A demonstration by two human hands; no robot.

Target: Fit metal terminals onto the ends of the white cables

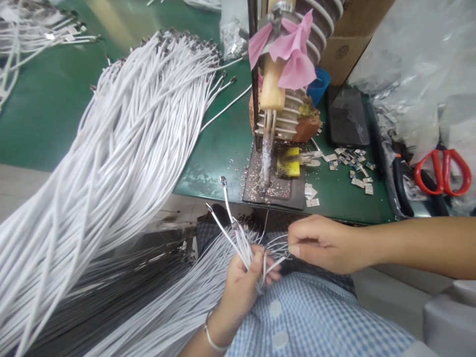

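Observation:
My left hand (pixel 241 275) is closed around a small bunch of white cables (pixel 243 245) in front of the table's edge. Two of them stick up towards the table, and small connectors (pixel 223 182) or bare wire ends show at their tips. With thumb and forefinger pressed together, my right hand (pixel 327 245) pinches the end of one white cable (pixel 277 263) that bends out of the bunch. Its tip is partly hidden by the fingers. Above both hands a soldering iron (pixel 273 94) is clamped upright, its tip pointing down over a speckled dark plate (pixel 256 191).
A big heap of white cables (pixel 148 114) covers the left of the green table (pixel 219 148); more cables (pixel 178 292) lie across my lap. Right of the iron are a yellow sponge (pixel 293 171), loose metal connectors (pixel 359 182), a phone (pixel 347 116) and red-handled scissors (pixel 442 171).

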